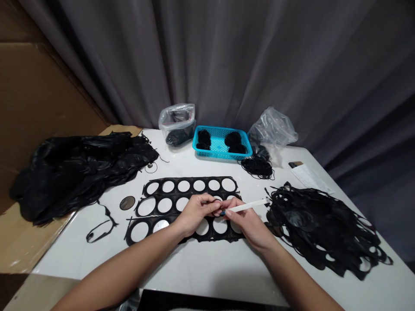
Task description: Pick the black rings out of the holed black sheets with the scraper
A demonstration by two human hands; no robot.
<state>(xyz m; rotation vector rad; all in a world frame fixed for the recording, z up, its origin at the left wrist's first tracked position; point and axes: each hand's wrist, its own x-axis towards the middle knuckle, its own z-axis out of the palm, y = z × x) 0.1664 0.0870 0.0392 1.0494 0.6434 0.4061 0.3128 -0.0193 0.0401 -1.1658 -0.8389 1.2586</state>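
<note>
Three black fabric strips (162,194) with rows of round cut-outs lie on the white table, which shows through the holes. Over the middle of the lower rows, my left hand (198,211) is closed in a pinch, its fingertips meeting those of the other hand. What it pinches is too small to make out. Held between the closed fingers of my right hand (248,221) is a slim white stick-like tool (248,205), its dark blue end by the left fingertips and its other end pointing right. The fingers hide parts of the strips.
At left lie heaped black fabric (84,168), a dark disc (127,203) and a looped scrap (103,229). Cut-out black fabric (324,229) is piled right. Behind stand a blue basket (222,156), plastic bags (177,119) and black cord (257,167).
</note>
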